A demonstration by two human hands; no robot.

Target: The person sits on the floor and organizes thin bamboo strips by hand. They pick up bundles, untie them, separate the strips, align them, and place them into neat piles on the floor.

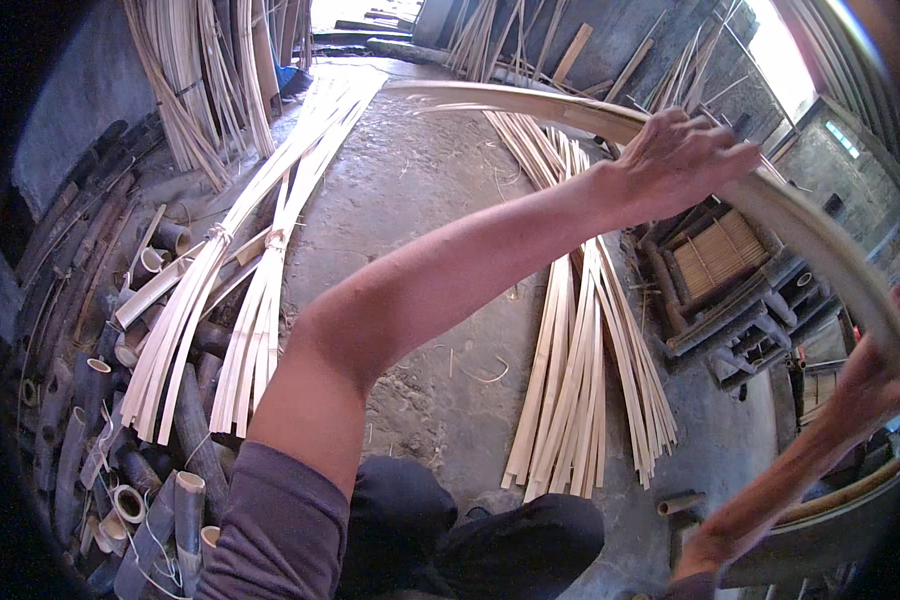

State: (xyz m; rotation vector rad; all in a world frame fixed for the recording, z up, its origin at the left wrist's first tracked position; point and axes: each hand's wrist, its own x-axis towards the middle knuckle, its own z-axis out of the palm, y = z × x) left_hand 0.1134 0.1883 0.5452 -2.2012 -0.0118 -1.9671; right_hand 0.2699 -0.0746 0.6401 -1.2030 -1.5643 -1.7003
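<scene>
My left hand [682, 162] is raised at the upper right, its fingers wrapped over a long pale length of bamboo strips [825, 232]. Farther right, near the picture's edge, my right hand [875, 382] grips the same length lower down. Between the hands it arcs and is blurred; beyond the left hand its far part stretches toward the back of the room. How many strips are in it I cannot tell. Below my left forearm, fanned bundles of bamboo strips [560, 400] lie on the floor.
More tied bundles of strips [202, 310] lie at the left. Cut bamboo tubes [190, 515] are heaped beside them. Tall strips [175, 80] lean against the back wall. A dark wooden bamboo-slatted frame [718, 252] stands at the right. My knees [520, 545] are at the bottom.
</scene>
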